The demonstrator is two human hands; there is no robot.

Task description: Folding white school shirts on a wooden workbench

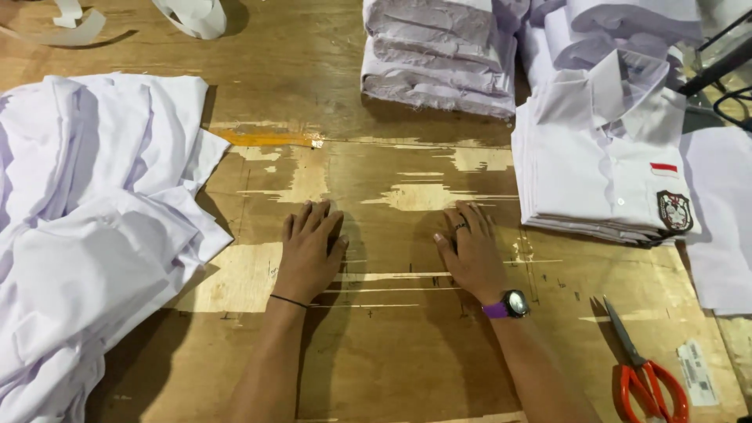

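My left hand [308,251] lies flat, palm down, on the worn wooden table [376,345], with a thin black band on the wrist. My right hand [471,252] rests flat beside it, a ring on one finger and a purple-strapped watch on the wrist. Neither hand holds anything. A loose heap of unfolded white shirts [94,219] lies just left of my left hand. A neat stack of folded white shirts [603,157], the top one with a chest badge and a small red patch, sits to the right of my right hand.
Orange-handled scissors [646,368] lie near the front right edge beside a small label [697,372]. A stack of folded white fabric [439,55] stands at the back, more folded shirts [619,23] at the back right, and white collar strips [188,16] at the back left.
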